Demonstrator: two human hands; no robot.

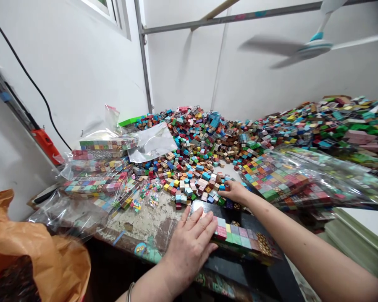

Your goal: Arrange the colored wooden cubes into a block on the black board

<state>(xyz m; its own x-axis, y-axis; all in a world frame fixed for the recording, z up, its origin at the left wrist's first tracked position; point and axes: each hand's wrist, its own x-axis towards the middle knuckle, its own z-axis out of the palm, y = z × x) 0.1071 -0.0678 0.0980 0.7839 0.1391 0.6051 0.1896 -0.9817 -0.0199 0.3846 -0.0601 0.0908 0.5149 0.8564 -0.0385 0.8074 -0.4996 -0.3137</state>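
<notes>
My left hand [195, 233] lies with its fingers stretched out at the left end of a row of colourful cubes [236, 237], its fingertips touching the cubes there. The row rests on a dark, shiny tray or board [227, 268] at the table's front edge; my palm hides part of it. Farther in, my right hand [237, 193] reaches to the near edge of a heap of small printed cubes [204, 176]. Its thumb and fingers are closed around a small cube [223, 188], mostly hidden by the fingers.
Clear plastic bags of packed cubes [94, 182] stack at the left; more bagged cubes [277, 176] lie at the right. Small packets [149, 193] sit on the worn table [135, 226]. An orange bag [69, 260] stands front left. A fan [315, 48] hangs upper right.
</notes>
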